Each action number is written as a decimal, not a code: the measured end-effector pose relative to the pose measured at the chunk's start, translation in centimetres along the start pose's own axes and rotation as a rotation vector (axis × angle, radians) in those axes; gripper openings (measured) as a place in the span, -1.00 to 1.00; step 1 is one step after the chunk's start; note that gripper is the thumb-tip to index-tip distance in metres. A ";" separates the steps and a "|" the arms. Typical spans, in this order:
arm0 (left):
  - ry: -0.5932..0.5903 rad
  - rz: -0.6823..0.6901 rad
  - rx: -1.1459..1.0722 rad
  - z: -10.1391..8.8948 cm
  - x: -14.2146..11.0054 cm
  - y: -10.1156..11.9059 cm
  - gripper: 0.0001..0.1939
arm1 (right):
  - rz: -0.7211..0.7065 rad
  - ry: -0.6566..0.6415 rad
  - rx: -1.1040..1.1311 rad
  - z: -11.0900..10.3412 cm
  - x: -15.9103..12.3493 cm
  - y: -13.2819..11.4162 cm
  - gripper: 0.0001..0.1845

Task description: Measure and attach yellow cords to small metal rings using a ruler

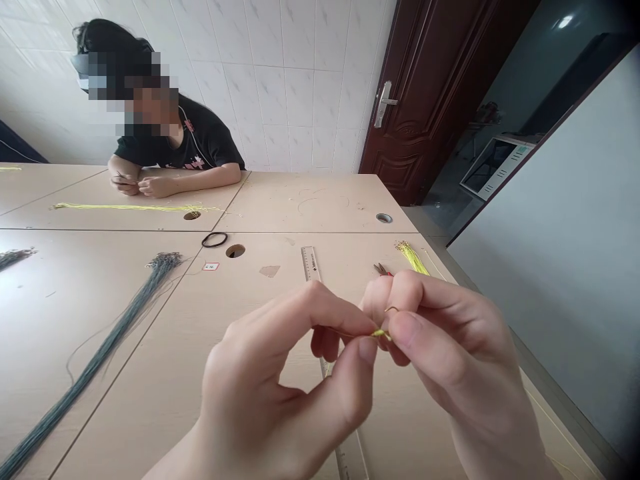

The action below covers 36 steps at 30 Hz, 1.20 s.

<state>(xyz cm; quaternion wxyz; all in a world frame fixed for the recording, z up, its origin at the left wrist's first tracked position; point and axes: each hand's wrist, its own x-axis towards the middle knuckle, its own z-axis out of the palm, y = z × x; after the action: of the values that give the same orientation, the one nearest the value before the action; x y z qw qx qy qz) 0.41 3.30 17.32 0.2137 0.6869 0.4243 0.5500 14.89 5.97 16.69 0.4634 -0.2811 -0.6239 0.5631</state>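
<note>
My left hand (273, 393) and right hand (453, 347) are up over the bench (310, 207), and the work in hand is pinching a thin yellow-wrapped wire (381, 333) at centre frame. The left fingers (345, 320) and right fingers (417, 337) are closed on it, tips nearly touching. Just behind lie a ruler (310, 263), red-handled pliers (383, 269) and a yellow wire bundle (413, 258). Long grey wire bundles (95, 353) lie at left. A co-worker (175, 140) works at upper left, before a tiled wall (280, 87) and a dark door (415, 100).
</note>
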 end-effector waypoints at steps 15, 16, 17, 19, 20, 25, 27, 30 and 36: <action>0.116 0.088 -0.003 0.6 -0.4 -0.7 -0.82 | -0.099 0.044 -0.133 0.2 0.0 0.1 -0.75; 0.115 0.088 -0.008 0.5 -0.4 -0.7 -0.82 | -0.113 0.046 -0.139 0.1 -0.1 0.1 -0.76; 0.113 0.085 -0.011 0.5 -0.4 -0.7 -0.82 | -0.130 0.045 -0.145 0.1 -0.1 0.2 -0.77; 0.109 0.073 -0.011 0.5 -0.4 -0.6 -0.82 | -0.153 0.043 -0.157 0.1 -0.1 0.2 -0.79; 0.109 0.065 -0.012 0.5 -0.4 -0.6 -0.82 | -0.166 0.045 -0.171 0.2 -0.1 0.2 -0.80; 0.113 0.060 -0.032 0.5 -0.4 -0.4 -0.81 | -0.320 0.119 -0.287 0.4 -0.2 0.2 -0.85; 0.120 0.066 -0.044 0.5 -0.4 -0.4 -0.80 | -0.373 0.132 -0.306 0.6 -0.2 0.3 -0.86; 0.105 0.032 -0.052 0.3 -0.3 -0.2 -0.79 | -0.426 0.144 -0.314 0.6 -0.3 0.4 -0.87; 0.075 -0.002 -0.072 0.1 -0.3 0.2 -0.78 | -0.448 0.139 -0.307 0.6 -0.3 0.4 -0.88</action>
<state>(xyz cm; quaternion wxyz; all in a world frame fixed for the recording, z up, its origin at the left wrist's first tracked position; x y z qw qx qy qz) 0.55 3.01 17.25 0.2226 0.6572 0.4126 0.5901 14.41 5.59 16.23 0.5702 -0.2411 -0.7150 0.3248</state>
